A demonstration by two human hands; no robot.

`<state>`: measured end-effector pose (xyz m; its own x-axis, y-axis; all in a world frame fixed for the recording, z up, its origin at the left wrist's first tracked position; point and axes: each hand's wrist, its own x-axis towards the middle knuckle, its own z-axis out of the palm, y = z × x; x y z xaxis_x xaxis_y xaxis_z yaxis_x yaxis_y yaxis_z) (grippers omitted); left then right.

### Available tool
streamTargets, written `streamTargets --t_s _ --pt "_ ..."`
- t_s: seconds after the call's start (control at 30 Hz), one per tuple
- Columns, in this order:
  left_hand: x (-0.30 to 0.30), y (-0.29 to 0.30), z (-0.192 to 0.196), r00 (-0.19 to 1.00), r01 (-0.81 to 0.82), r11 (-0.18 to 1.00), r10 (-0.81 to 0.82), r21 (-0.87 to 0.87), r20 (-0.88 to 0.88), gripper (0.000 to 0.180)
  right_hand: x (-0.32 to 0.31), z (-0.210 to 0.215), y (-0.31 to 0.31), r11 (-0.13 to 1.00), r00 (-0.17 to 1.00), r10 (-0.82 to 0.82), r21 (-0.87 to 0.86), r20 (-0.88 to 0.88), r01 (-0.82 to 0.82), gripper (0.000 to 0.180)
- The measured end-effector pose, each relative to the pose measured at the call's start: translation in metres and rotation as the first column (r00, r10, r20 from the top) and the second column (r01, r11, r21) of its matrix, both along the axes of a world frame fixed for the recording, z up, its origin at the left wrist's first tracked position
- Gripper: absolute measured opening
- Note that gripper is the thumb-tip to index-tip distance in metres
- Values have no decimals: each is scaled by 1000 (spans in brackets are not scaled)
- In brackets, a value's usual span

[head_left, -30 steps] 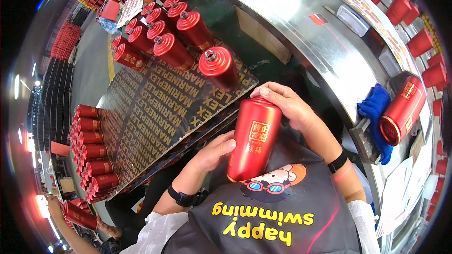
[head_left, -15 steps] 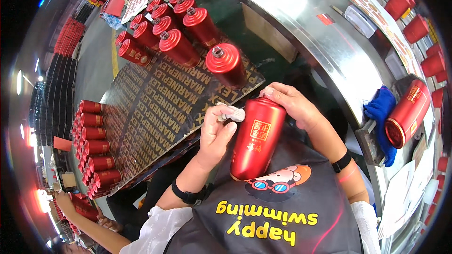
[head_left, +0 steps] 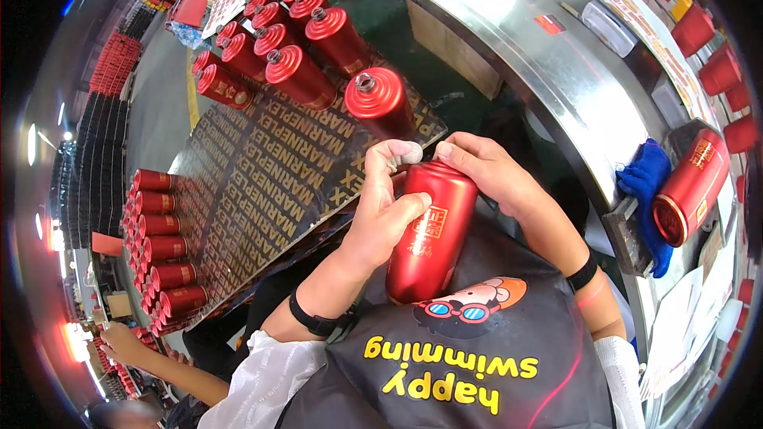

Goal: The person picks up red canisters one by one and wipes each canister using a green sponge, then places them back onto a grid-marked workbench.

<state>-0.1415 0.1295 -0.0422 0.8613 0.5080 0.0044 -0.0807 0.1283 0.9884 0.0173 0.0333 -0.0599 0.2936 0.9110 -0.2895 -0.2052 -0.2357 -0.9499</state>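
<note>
Holding a red bottle (head_left: 439, 250) at frame centre, with the right hand (head_left: 498, 176) closed over its top and the left hand (head_left: 378, 221) half-curled, thumb on its front, firmness unclear, seemingly mid-handling and yet to set it down, near upright bottles (head_left: 298, 78) crowding the upper-left tabletop (head_left: 266, 183).

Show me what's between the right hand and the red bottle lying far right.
In the head view, from the right hand to that lying bottle: a dark gap, metal table, then blue cloth.

Left hand (head_left: 383, 214) higher (thumb (head_left: 412, 205) over gold print (head_left: 435, 226))
</note>
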Motion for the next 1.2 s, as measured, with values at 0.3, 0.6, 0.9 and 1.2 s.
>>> streamTargets --t_s 0.3,0.6,0.9,1.2 --pt "2 -7 15 997 -20 964 0 -265 -74 58 -3 4 -1 998 995 -54 -38 89 58 37" --pt "2 -6 17 999 -12 948 -2 -318 -45 58 -3 3 -2 998 986 -60 -18 158 64 40" --pt "-1 -3 16 1000 15 915 -24 -404 -19 59 -6 11 -3 998 979 -61 8 195 60 41" --pt "-8 10 1 994 99 873 -65 -477 89 63 -4 16 -6 1000 975 -23 -10 221 26 35"
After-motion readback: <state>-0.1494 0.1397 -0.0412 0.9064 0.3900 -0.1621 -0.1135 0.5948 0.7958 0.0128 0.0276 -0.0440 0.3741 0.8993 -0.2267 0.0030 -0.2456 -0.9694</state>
